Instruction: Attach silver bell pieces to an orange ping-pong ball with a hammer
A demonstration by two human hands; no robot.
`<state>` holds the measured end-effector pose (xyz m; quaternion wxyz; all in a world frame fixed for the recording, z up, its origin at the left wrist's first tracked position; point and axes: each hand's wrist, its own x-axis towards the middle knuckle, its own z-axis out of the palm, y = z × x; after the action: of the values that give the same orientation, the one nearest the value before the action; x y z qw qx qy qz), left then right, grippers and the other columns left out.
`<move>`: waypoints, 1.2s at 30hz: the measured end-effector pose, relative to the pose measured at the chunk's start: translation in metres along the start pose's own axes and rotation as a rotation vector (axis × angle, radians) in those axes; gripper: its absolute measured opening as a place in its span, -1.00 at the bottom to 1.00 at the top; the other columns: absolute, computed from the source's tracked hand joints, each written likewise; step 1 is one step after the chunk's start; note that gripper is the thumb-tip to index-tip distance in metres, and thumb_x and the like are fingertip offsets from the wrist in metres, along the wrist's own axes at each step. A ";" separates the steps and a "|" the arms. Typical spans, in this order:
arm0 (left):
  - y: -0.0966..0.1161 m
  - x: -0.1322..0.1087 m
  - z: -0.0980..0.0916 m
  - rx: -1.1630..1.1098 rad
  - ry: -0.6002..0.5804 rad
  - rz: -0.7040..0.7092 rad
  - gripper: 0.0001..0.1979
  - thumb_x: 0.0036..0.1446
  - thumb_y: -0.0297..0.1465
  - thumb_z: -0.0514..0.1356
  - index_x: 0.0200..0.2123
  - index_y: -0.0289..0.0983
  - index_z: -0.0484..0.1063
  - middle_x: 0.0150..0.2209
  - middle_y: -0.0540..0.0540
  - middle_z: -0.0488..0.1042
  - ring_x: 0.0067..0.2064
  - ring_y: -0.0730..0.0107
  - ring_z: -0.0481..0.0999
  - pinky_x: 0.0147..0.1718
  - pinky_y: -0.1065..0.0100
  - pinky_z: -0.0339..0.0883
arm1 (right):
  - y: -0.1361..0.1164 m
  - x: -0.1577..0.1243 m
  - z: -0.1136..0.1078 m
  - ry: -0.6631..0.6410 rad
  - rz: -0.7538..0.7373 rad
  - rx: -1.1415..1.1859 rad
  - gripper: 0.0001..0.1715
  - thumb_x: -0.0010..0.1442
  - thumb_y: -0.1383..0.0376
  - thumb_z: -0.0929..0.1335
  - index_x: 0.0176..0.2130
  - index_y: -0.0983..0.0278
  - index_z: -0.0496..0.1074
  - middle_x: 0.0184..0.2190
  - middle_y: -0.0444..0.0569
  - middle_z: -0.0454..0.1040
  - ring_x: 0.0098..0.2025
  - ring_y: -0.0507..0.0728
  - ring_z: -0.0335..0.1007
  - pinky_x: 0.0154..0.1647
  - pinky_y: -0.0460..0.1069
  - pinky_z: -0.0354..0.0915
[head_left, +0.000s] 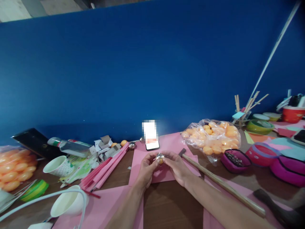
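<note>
Between my two hands is a small orange ball (160,159) with shiny silver foil over its top. My left hand (147,167) pinches it from the left with thumb and fingertips. From the other side, the thumb and fingers of my right hand (176,166) are closed on the same ball. Both hands are above a pink sheet of paper (170,144). Just behind them a phone (152,145) leans by the blue wall, its screen lit and blurred out. A silver foil-covered ball (132,145) lies to the left of the phone.
Right of my hands lie a long wooden stick (221,181) and a clear bag of orange balls (212,136). Purple containers (235,160) stand beyond. On the left are pink paper strips (107,171), paper cups (68,202), a bottle (73,147) and a white cable (43,197).
</note>
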<state>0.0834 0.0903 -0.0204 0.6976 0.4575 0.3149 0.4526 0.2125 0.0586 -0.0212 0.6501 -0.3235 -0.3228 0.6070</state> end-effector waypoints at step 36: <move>0.002 0.000 0.008 0.114 0.050 0.097 -0.61 -0.12 -0.37 0.28 -0.15 -0.24 0.34 -0.19 -0.12 0.45 -0.16 0.29 0.44 -0.18 0.28 0.30 | 0.000 0.000 0.003 -0.015 -0.007 0.011 -0.59 -0.11 0.29 0.44 -0.18 0.24 0.43 -0.27 -0.05 0.48 -0.22 0.14 0.37 -0.12 0.07 0.23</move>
<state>0.0893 0.0876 -0.0158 0.6395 0.5000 0.3349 0.4785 0.2102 0.0590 -0.0197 0.6517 -0.3145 -0.3255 0.6086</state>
